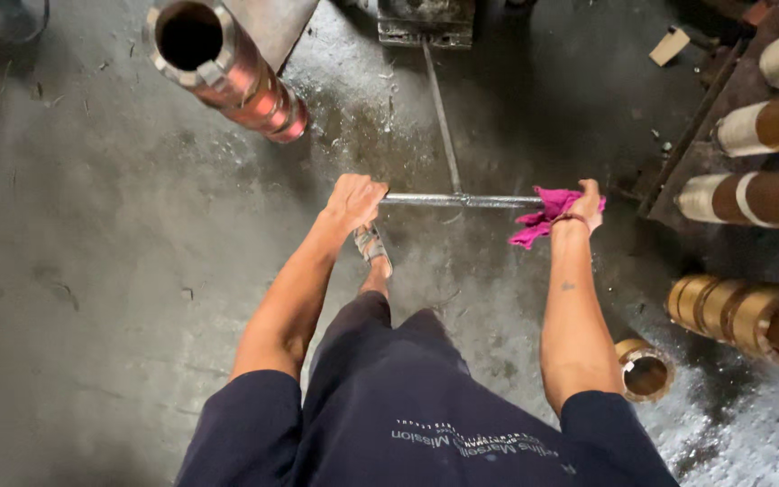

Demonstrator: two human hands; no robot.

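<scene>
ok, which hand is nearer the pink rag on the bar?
Right. The right hand grips the end of the metal bar with the pink rag bunched under it, touching. The left hand grips the bar's other end, well apart from the rag.

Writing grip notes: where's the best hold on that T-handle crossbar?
Probably at the two ends of the crossbar, palms down from above. It lies level across the long rod; the left hand grips bare, the right hand through a pink rag.

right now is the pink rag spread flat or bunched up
Bunched up: the pink rag is crumpled in the right hand around the end of the metal bar, a loose corner hanging down.
</scene>
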